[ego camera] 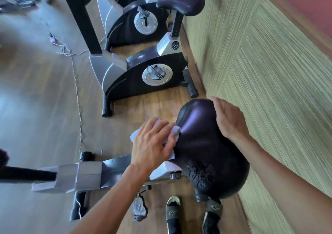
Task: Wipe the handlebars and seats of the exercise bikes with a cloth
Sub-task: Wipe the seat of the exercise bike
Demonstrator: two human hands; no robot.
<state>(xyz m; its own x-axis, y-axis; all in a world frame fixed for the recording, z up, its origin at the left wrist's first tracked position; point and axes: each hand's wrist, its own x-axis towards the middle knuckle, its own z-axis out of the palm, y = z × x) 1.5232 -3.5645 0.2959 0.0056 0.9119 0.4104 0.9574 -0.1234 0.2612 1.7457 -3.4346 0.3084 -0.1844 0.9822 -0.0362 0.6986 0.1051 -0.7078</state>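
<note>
2 hands on seat, cloth

Near seat as landmark. To its right, a striped wall stands close, leaving only a narrow gap, occupied by the right hand. To its left, open wooden floor, crossed by a thin cord. Ahead, a second bike stands against the wall; bare floor lies between.

— Where's the near seat?
— Between both hands: left hand presses the cloth on its left side, right hand rests on its right edge.
— Beyond it?
— Another bike along the wall.
</note>
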